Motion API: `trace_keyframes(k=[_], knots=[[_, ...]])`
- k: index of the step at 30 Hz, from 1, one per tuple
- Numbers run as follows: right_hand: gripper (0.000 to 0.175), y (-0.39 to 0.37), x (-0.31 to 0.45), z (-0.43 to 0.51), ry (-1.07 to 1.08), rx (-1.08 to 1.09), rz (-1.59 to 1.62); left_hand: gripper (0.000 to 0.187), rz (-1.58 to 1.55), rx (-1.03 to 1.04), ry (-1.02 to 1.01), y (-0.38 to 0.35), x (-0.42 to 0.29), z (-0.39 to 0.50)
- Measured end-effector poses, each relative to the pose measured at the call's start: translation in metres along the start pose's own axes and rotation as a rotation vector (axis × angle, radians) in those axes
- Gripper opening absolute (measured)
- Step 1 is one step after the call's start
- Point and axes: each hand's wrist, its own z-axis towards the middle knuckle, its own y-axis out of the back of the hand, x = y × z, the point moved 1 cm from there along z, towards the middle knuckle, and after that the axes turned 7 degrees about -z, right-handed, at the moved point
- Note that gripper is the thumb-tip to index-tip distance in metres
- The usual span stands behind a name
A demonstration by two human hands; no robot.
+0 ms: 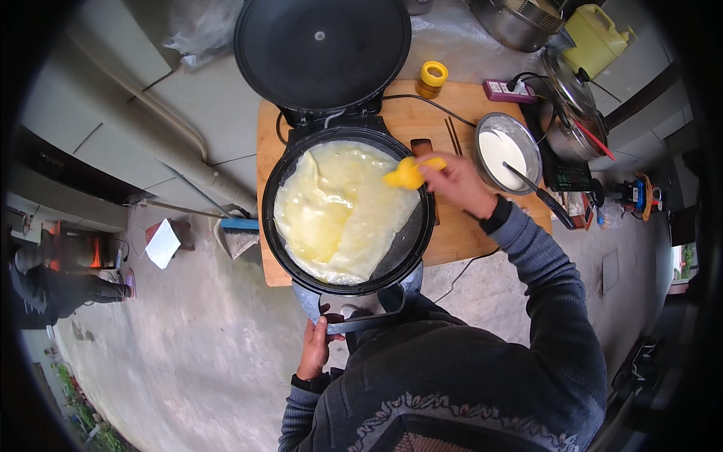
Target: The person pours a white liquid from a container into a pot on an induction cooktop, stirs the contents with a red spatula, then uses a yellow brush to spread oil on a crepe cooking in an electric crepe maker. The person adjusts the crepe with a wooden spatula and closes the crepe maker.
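My right hand (460, 183) holds a yellow brush (404, 174) over the right part of a thin, pale flatbread (333, 220). The flatbread lies in the round lower plate of an open electric griddle (401, 257), with a shiny yellowish film, probably oil or egg, pooled on it and a fold near its upper left. My left hand (316, 347) grips the front handle (367, 323) of the griddle, thumb on top. Behind the plate, the black griddle lid (322, 56) stands raised on its hinge. A small yellow-rimmed jar (432, 79) of amber liquid stands beyond the brush.
On the wooden table (463, 237) are a metal bowl (536, 141) of white batter with a black-handled utensil (545, 198), chopsticks (453, 135) and a power strip (509, 91). A lidded pot (570, 127) stands at right. A dustpan (234, 240) lies left; another person (62, 288) is farther left.
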Motion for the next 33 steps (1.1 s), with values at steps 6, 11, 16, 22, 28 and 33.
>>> trace_keyframes(k=[6, 11, 16, 22, 28, 33], knots=[[0.019, -0.054, 0.002, 0.004, 0.114, 0.346, -0.038, 0.054, 0.003, -0.094, -0.027, -0.011, -0.004, -0.002], [0.024, 0.007, -0.021, 0.074, -0.067, -0.014, 0.007, 0.053, -0.002, -0.135, -0.048, -0.014, 0.000, -0.005], [0.022, 0.071, -0.021, 0.091, -0.015, -0.312, 0.219, 0.051, -0.053, -0.176, -0.069, -0.018, 0.004, -0.004], [0.027, 0.136, -0.058, 0.132, 0.068, -0.713, -0.012, 0.050, -0.058, -0.217, -0.066, -0.022, 0.001, -0.006], [0.034, 0.153, -0.101, 0.163, 0.035, -0.647, -0.341, 0.050, -0.045, -0.238, -0.075, -0.024, 0.003, -0.005], [0.034, 0.162, -0.112, 0.195, -0.110, -0.503, -0.606, 0.049, -0.073, -0.264, -0.073, -0.022, 0.007, -0.007]])
